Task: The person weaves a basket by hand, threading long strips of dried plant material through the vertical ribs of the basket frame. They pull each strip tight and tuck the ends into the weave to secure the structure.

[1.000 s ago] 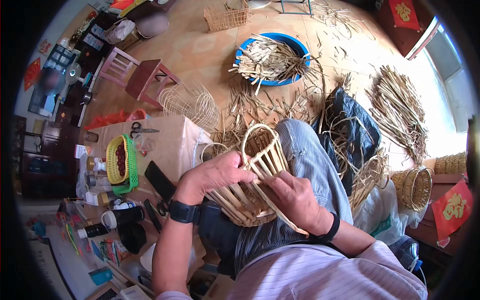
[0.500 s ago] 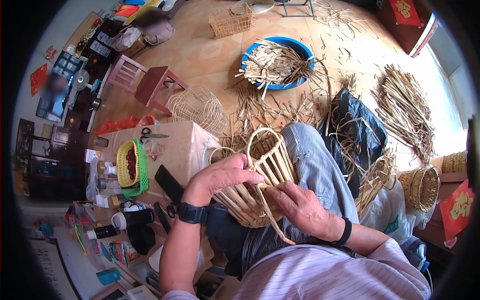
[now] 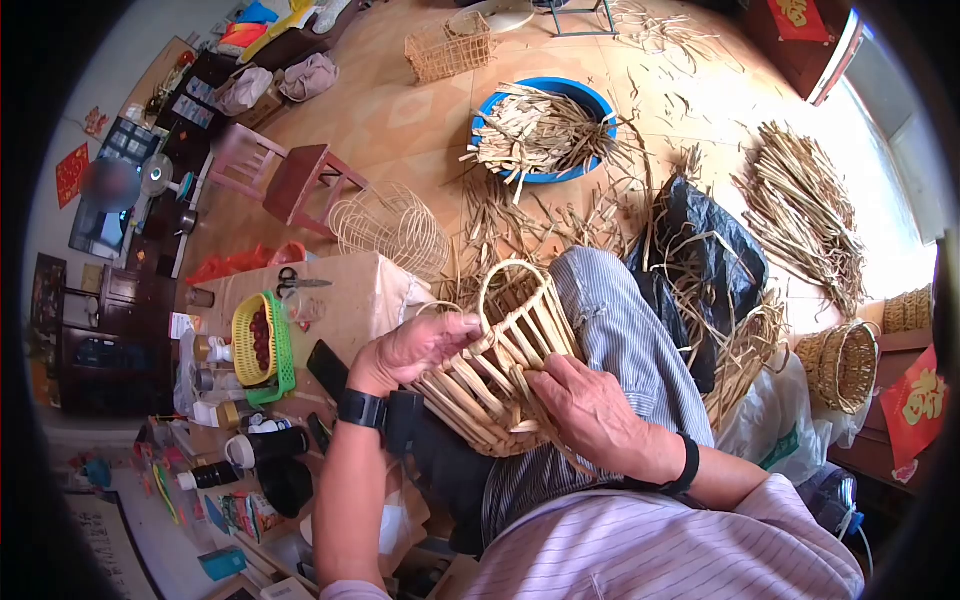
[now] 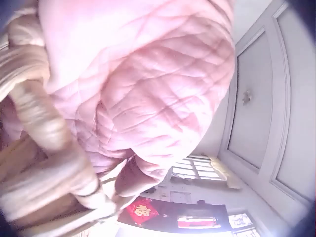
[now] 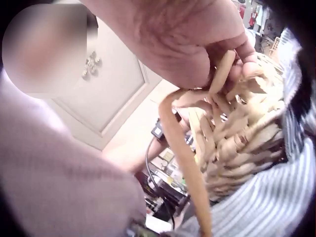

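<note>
Basket [image 3: 500, 360] between left hand [image 3: 410, 350], right hand [image 3: 590, 410]

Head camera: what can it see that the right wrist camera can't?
Only the head view shows the blue basin of strips, the scissors, and the left hand gripping the basket's rim. Only the right wrist view shows the fingers pinching a strip from close up. Both show the right hand and the half-woven basket.

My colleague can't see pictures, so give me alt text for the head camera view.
A person's left hand and right hand hold a half-woven basket on their lap, above a floor strewn with straw strips and a blue basin.
</note>
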Demonstrator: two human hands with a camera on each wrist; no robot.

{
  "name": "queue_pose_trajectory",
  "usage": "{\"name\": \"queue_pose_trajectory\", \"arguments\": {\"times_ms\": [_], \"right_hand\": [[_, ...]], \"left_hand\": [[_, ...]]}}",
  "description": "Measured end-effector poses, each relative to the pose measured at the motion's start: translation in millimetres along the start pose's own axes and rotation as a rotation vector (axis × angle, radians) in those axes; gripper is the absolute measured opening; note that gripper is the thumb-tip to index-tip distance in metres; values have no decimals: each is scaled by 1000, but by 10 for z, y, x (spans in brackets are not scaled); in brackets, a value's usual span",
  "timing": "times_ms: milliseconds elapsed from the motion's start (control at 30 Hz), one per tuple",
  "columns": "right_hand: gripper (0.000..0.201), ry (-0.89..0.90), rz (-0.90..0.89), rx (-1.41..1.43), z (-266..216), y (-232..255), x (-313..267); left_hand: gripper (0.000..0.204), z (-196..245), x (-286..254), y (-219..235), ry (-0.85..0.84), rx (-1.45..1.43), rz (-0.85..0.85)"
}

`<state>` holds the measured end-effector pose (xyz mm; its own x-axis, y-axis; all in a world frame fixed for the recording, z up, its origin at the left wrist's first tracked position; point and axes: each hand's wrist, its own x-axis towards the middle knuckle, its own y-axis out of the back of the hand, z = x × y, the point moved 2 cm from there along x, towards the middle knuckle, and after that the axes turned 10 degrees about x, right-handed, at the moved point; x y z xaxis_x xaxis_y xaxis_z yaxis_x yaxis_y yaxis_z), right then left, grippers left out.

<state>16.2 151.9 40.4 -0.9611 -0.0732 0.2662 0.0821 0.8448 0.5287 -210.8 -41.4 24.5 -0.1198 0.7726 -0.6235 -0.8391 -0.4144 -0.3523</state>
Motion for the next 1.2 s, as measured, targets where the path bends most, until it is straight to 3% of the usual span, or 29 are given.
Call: {"name": "queue_pose_trajectory", "arguments": {"times_ms": [33,133,167,200,233,300,333,400,433,600,767,833,967,1067,1167,1200], "right_hand": [[33,-20,-7,27,17,17,28],[25,-64,12,85,33,63,80],[23,-58,49,97,45,49,76],[21,-44,81,126,39,0,86],[16,-59,150,152,14,1,98],[15,-54,104,85,-22,46,179],[16,-51,119,58,-16,16,226],[18,-96,108,-27,-36,2,280],[19,-75,119,-40,12,-23,281],[22,-70,135,-19,-42,64,308],[23,-74,126,-35,-25,18,257],[23,-89,122,-56,11,-28,248],[23,-95,99,19,-46,76,255],[24,-124,80,100,-92,140,233],[25,-125,94,217,-120,175,220],[25,-114,115,250,-93,163,208]], "left_hand": [[31,-15,16,24,-36,-63,3],[33,9,97,75,122,144,5],[32,60,19,-56,107,336,97],[34,250,3,-238,13,709,-54],[38,235,37,-259,2,604,-103],[36,213,140,-255,-40,564,-164],[33,224,200,-199,-56,722,-200],[25,49,384,-82,82,583,-133],[25,98,359,-140,53,654,-126],[32,-229,452,-3,207,266,11],[25,-247,481,-85,39,336,30],[22,-154,421,-170,76,248,10],[26,-452,607,92,67,297,75],[29,-432,602,203,-44,626,106],[38,-352,645,362,-56,1253,225],[38,-272,607,349,142,1265,289]]}}
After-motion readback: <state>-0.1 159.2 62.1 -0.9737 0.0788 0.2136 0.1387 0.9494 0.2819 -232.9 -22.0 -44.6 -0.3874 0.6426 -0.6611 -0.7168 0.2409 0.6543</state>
